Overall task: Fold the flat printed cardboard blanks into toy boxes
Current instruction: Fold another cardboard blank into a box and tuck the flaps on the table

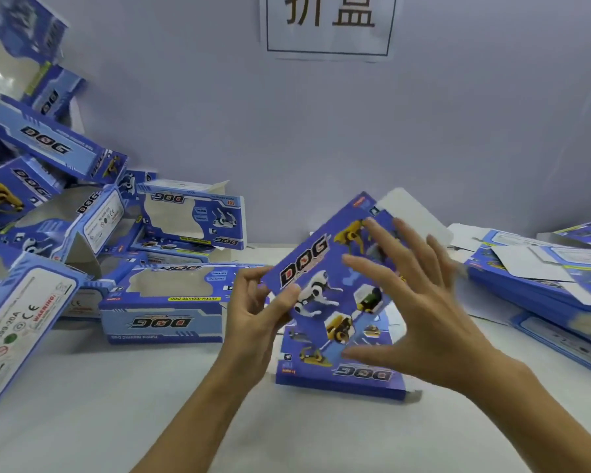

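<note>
Above the surface [123,404], left hand [253,312] pinches a flat blank [325,268] at its nine o'clock edge; right hand [417,315], grip spread wide, hovers. Next: squeeze it open into a sleeve.

The left hand [260,302] pinches the lower-left corner of a flat blue blank [325,268] held tilted above the white table [116,404] — the right hand [420,308] spreads open-fingered over its printed face. Folded boxes [164,302] pile up at left — flat blanks [543,285] stack at right.

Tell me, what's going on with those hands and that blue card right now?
Left hand pinches the flat blank at its corner. Right hand open, fingers spread over it. Not yet folded. Nothing in the way.
</note>
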